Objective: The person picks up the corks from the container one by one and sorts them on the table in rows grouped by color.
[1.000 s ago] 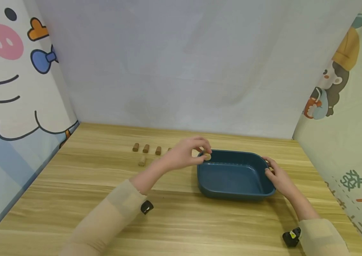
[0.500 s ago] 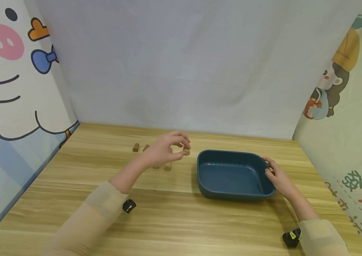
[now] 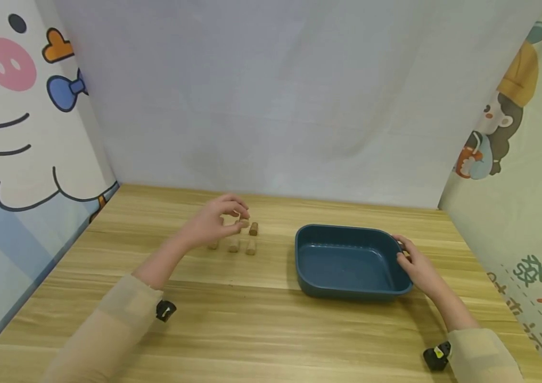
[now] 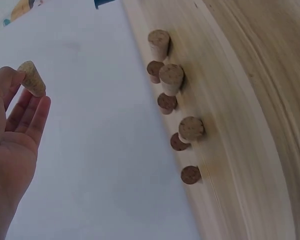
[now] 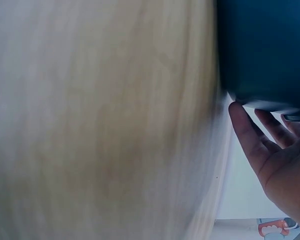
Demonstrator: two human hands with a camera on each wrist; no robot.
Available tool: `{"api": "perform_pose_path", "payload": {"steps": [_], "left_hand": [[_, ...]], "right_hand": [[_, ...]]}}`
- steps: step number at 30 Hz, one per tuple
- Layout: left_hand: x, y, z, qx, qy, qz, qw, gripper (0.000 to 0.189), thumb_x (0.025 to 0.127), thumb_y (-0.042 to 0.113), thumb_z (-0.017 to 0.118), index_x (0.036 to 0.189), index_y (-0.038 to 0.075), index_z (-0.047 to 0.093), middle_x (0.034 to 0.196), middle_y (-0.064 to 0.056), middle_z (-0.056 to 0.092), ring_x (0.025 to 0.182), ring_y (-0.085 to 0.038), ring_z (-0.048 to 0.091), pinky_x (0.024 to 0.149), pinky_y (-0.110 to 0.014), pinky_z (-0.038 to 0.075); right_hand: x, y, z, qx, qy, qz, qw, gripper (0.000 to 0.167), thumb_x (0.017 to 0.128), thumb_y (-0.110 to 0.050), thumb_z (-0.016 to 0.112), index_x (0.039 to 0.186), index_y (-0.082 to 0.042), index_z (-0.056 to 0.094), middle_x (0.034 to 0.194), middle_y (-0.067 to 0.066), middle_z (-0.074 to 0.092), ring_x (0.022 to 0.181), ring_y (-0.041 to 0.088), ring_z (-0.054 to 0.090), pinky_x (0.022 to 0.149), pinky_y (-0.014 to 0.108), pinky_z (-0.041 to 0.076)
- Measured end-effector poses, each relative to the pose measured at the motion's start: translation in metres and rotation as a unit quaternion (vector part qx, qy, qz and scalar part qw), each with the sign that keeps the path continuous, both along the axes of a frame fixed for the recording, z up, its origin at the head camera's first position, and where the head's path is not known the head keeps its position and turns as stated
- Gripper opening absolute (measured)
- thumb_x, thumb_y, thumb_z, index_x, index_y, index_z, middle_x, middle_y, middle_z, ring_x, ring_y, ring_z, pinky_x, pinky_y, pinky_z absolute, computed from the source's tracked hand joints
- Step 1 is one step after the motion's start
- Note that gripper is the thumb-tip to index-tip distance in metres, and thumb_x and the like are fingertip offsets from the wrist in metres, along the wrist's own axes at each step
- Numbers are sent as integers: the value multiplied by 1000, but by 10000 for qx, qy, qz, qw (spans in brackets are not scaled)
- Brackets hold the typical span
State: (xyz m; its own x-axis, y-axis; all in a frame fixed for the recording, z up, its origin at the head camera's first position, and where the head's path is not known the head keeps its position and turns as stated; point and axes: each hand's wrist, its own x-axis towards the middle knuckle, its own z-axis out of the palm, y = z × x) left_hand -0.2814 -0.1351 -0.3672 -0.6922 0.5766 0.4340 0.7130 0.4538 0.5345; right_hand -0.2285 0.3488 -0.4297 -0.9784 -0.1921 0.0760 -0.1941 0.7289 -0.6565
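My left hand (image 3: 210, 223) pinches a cork stopper (image 4: 32, 79) between thumb and fingertips, above the table. Beneath and beside it, two rows of corks stand on the wood. The front row has pale corks (image 3: 251, 247), and the back row has darker brown ones (image 4: 190, 175); in the head view the hand hides part of the back row. To the right sits a dark blue rectangular tub (image 3: 354, 294) with nothing inside. My right hand (image 3: 419, 270) grips its right end at the rim, the thumb near the inner edge; the right wrist view is blurred.
The wooden table (image 3: 271, 340) ends at a pale cloth backdrop (image 3: 271, 106) behind. Printed cartoon sheets (image 3: 17, 133) flank the left and right sides. A black wrist device (image 3: 165, 309) shows below the left cuff, another (image 3: 436, 356) by the right cuff.
My left hand has moved left, from the tub's left rim to over the cork rows, with the cork still pinched. My right hand and the tub have stayed in place.
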Motion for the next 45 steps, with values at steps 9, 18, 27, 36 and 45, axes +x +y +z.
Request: {"api": "perform_pose_path", "payload": {"steps": [9, 18, 27, 36, 45], "left_hand": [[-6, -31, -14, -161, -88, 435, 9989, 12, 83, 3, 69, 95, 3, 68, 113, -12, 59, 98, -25, 59, 82, -36, 55], [-17, -61, -37, -321, -368, 785, 9957, 13, 82, 2, 69, 94, 2, 70, 113, -12, 59, 97, -29, 59, 81, -47, 53], [-26, -84, -55, -660, -507, 741, 9938, 12, 80, -2, 68, 91, 1, 71, 109, -12, 62, 103, -30, 58, 86, -47, 51], [-30, -93, -65, -892, -1070, 677, 9879, 19, 80, -8, 66, 98, -2, 69, 115, -21, 61, 109, -37, 57, 93, -47, 49], [-34, -95, -72, -1014, -1544, 634, 9807, 18, 83, -4, 67, 100, 2, 68, 118, -20, 59, 112, -38, 55, 97, -48, 46]], "right_hand": [[0, 0, -1, 66, 33, -10, 10000, 48, 101, -14, 36, 145, 3, 25, 132, 36, 42, 106, 49, 55, 83, 51, 49], [1, 0, -1, 45, -35, -5, 10000, 49, 101, -14, 35, 146, 3, 23, 134, 36, 40, 107, 50, 54, 84, 51, 48], [1, 0, 2, 102, 13, -36, 9999, 49, 101, -15, 35, 145, 2, 24, 134, 36, 41, 106, 49, 55, 83, 50, 49], [1, 0, 3, -9, 25, 20, 10000, 48, 101, -13, 36, 145, 3, 24, 132, 35, 43, 104, 47, 57, 79, 45, 50], [1, 0, 2, 52, 56, -52, 10000, 48, 101, -14, 37, 144, 3, 25, 133, 36, 43, 106, 48, 56, 82, 50, 49]]}}
